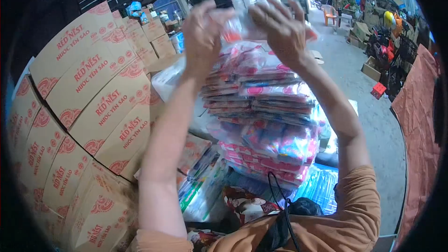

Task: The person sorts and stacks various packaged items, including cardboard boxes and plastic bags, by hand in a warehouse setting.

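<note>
Both arms reach forward over a tall stack of flat, plastic-wrapped pink and white packages (270, 102). My left hand (203, 30) is raised above the stack's back left, blurred, its fingers near a clear plastic item with orange-red marks (231, 30). My right hand (282, 30) is raised at the back right, its fingers bent and spread, blurred, in front of a white package (252, 2) with orange on top. Whether either hand touches the plastic is unclear. Pink packs (261, 161) in clear wrap form the lower stack.
Brown RED NEST cartons (112, 107) are piled high at the left. Blue plastic-wrapped packs (317, 186) lie at the lower right of the stack. An orange chair (329, 15), a red crate (378, 90) and a reddish tarp (420, 144) are on the right.
</note>
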Available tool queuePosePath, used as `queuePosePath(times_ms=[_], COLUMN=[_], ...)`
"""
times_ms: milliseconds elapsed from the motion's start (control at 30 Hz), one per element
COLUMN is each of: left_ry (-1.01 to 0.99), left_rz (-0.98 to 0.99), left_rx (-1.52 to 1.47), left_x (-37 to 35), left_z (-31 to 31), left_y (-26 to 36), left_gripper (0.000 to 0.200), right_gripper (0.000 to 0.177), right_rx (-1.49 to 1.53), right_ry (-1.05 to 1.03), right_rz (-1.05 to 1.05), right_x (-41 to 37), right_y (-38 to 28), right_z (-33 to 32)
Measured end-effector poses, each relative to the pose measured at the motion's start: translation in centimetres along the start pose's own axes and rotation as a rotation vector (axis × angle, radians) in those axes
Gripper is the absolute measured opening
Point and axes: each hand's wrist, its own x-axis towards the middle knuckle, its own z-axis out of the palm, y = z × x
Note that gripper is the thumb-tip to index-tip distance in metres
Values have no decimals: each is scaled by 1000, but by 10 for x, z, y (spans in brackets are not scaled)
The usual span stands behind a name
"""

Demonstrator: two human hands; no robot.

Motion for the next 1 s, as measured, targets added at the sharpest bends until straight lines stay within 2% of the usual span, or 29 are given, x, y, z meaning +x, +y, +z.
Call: queuePosePath(times_ms=[67, 133, 200, 233, 300, 367, 433, 467, 533, 600, 667, 700, 767, 833, 867, 900, 933, 967, 1000], left_ry=[-24, -298, -556, -553, -691, -629, -578, -582, -561, -522, -484, -499, -491, -528, -552, -515, -633, -744, -908], left_rz=[-151, -201, -301, -301, -434, -462, -539, -549, -663, -643, -631, -657, -673, -791, -871, -793, -936, -1081, -1186], left_rx=[-100, -31, -38, -39, -31, -5, 3, 3, -34, -76, -107, -159, -198, -228, -286, -135, -137, -141, -103], left_x=[-42, -86, -116, -123, -139, -141, -139, -136, -133, -140, -147, -151, -171, -196, -207, -229, -234, -238, -247], left_z=[14, 22, 26, 29, 33, 38, 39, 36, 32, 25, 11, -1, -21, -42, -54, -58, -73, -89, -104], left_y=[15, 22, 33, 35, 37, 37, 37, 40, 47, 48, 52, 57, 60, 68, 74, 77, 86, 93, 96], left_gripper=[21, 33, 36, 36, 39, 42, 49, 49, 50, 50, 50, 49, 46, 42, 39, 28, 25, 22, 18], right_gripper=[33, 38, 40, 33, 28, 25, 20, 20, 19, 19, 22, 22, 36, 39, 38, 38, 35, 35, 35], right_rx=[-77, 83, 18, 52, 17, -12, -28, -29, -4, 23, 94, 115, 206, 291, 481, 671, 692, 745, 803], right_ry=[-200, -417, -631, -851, -892, -934, -1109, -944, -980, -1019, -794, -806, -829, -837, -937, -1036, -897, -894, -985], right_rz=[-60, -47, -100, -36, 2, 34, 124, 98, 117, 132, 101, 86, 88, 12, 14, 14, -57, -83, -91], right_x=[-37, -69, -100, -97, -97, -87, -73, -79, -84, -86, -85, -84, -83, -90, -92, -95, -118, -132, -141], right_y=[-1, -10, -19, -27, -32, -37, -37, -38, -38, -44, -55, -66, -95, -126, -144, -162, -183, -202, -221], right_z=[7, 10, 22, 17, 26, 32, 41, 52, 64, 62, 48, 40, 23, 16, 13, 10, 16, 21, 26])
